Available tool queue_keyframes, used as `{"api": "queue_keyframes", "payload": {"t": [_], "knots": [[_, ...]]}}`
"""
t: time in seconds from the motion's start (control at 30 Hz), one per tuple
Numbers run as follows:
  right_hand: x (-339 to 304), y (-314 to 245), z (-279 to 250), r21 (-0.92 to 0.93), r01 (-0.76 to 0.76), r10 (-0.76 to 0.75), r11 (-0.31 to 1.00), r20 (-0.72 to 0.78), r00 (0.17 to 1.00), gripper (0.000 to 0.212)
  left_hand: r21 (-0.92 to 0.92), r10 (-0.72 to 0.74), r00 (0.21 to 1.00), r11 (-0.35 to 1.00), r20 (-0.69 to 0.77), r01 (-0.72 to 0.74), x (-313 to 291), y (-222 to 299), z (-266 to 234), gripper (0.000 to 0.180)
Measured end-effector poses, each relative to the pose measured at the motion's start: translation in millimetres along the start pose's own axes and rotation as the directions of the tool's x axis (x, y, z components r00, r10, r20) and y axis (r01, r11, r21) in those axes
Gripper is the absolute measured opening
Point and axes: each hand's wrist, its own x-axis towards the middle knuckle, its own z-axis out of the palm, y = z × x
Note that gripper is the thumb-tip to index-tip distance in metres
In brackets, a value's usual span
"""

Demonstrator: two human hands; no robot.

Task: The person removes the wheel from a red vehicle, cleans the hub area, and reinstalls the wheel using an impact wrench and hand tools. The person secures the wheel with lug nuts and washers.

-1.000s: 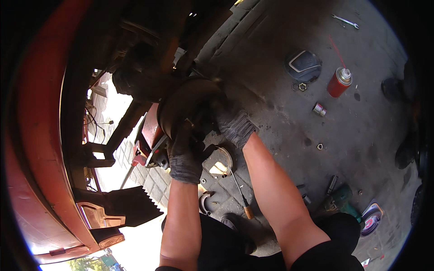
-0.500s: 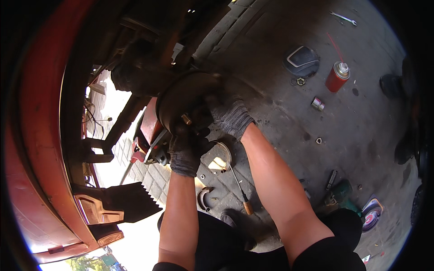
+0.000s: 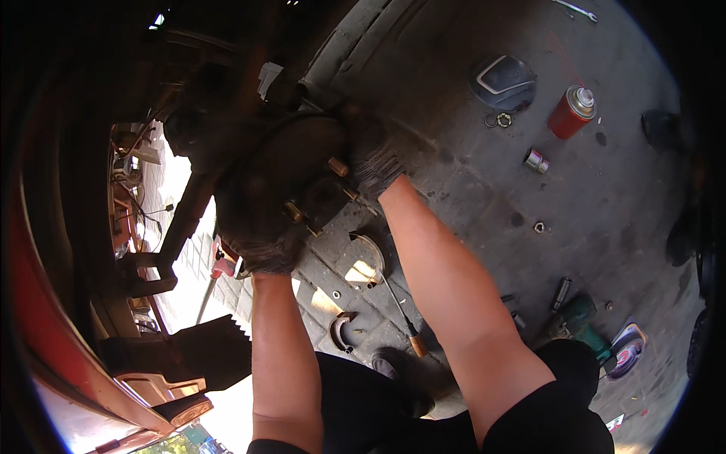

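Observation:
A dark, round brake drum (image 3: 283, 163) with several brass-coloured wheel studs (image 3: 293, 212) sticking out of its face sits in shadow by the vehicle's axle. My left hand (image 3: 265, 253), in a dark knitted glove, grips its lower left edge. At the upper right edge, my gloved right hand (image 3: 374, 163) holds the drum too. The fingertips of both hands are lost in the dark.
Below the drum lie two curved brake shoes (image 3: 342, 331) and a wooden-handled screwdriver (image 3: 417, 346). A red spray can (image 3: 572, 113), a socket (image 3: 536, 160), nuts (image 3: 539, 226), a wrench (image 3: 576, 10) and a green power tool (image 3: 576, 321) are on the right. Red bodywork (image 3: 57, 329) borders the left.
My left hand has shifted left and down to the drum's edge, and my right hand slightly left and up. More studs show between them. The view has moved a little.

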Motion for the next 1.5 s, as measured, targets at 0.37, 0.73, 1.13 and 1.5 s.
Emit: {"api": "queue_keyframes", "payload": {"t": [0.37,0.73,1.13,1.5], "knots": [[-6,-8,-3,0.336,-0.186,0.208,0.923,-0.033,0.977,0.048,0.315,0.380,0.925,0.880,-0.020,-0.355,5,-14,-4,0.040],[0,-11,12,0.228,-0.215,0.239,0.950,-0.080,0.968,0.050,0.497,0.369,0.918,0.775,0.145,-0.390,0,-30,-7,0.046],[-2,-20,0,0.340,-0.301,0.335,0.891,-0.044,0.941,0.042,0.462,0.288,0.945,0.825,0.155,-0.327,1,-23,-9,0.039],[-9,5,7,0.201,0.094,-0.059,0.975,-0.171,0.983,0.024,0.461,0.076,0.961,0.865,0.267,-0.197,7,-17,-4,0.029]]}}
